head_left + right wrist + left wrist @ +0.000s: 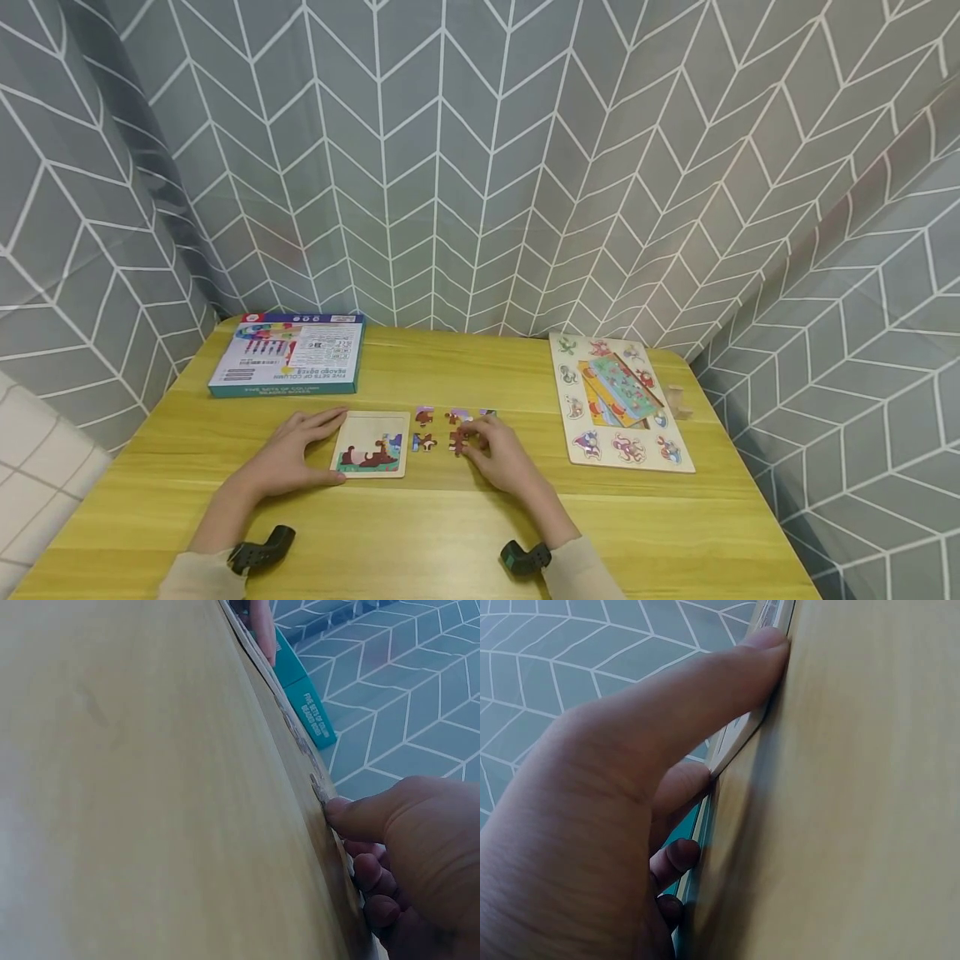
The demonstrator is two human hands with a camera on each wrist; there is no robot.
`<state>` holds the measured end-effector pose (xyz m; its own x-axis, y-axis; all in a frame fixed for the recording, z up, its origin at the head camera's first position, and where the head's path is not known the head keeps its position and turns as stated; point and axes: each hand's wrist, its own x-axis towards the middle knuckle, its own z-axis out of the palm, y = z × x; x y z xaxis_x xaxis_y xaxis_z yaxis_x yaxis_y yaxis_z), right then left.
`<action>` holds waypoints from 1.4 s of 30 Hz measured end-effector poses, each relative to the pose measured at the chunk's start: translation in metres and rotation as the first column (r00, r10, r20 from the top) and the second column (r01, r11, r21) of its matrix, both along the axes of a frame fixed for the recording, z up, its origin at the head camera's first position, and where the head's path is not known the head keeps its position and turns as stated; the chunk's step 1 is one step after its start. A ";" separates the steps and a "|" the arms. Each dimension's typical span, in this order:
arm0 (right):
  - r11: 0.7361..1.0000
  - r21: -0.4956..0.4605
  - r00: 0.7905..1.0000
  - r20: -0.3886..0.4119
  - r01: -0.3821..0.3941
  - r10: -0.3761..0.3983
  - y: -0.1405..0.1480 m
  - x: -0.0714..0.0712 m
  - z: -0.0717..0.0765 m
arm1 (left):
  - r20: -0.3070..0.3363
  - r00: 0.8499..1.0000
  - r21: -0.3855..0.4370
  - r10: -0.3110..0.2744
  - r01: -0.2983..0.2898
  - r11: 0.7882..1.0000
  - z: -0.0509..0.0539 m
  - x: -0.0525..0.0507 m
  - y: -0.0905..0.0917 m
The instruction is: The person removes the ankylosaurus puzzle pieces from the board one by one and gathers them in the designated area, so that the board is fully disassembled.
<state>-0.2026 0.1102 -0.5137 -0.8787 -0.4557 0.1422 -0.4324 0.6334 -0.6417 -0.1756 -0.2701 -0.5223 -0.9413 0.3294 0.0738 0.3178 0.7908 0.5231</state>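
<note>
A small wooden puzzle board (370, 421) lies on the table, a few joined pieces (367, 457) filling its lower part with a brown and green picture. My left hand (296, 454) holds its left side, thumb at the near corner and forefinger at the far one. In the left wrist view the thumb (735, 671) presses on the board's edge (739, 742). To the right of the board my right hand (498, 454) pinches a brown puzzle piece (457, 442) at the table top. Several loose puzzle pieces (423, 442) lie between board and hand; the right fingers partly hide some.
A flat teal-edged box (285, 354) lies at the back left of the table (420, 542). On the right is a larger wooden board (581, 454) with sea-animal pictures, bearing colourful picture cards (622, 387). Small wooden blocks (677, 402) sit beside it. A patterned curtain (465, 167) hangs behind.
</note>
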 end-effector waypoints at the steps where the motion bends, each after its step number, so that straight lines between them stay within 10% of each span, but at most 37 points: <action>1: 1.000 -0.001 1.000 0.001 0.000 0.000 0.000 0.000 0.000 | 0.000 1.000 0.000 0.000 0.000 1.000 0.000 0.000 0.000; 29: 1.000 0.003 1.000 0.017 0.000 0.000 0.000 -0.006 0.008 | -0.006 1.000 0.000 -0.017 0.017 1.000 0.000 -0.002 -0.002; 42: 0.998 0.030 0.998 0.039 -0.049 0.048 -0.040 -0.023 0.033 | 0.001 1.000 -0.013 -0.004 0.004 1.000 -0.002 -0.003 -0.001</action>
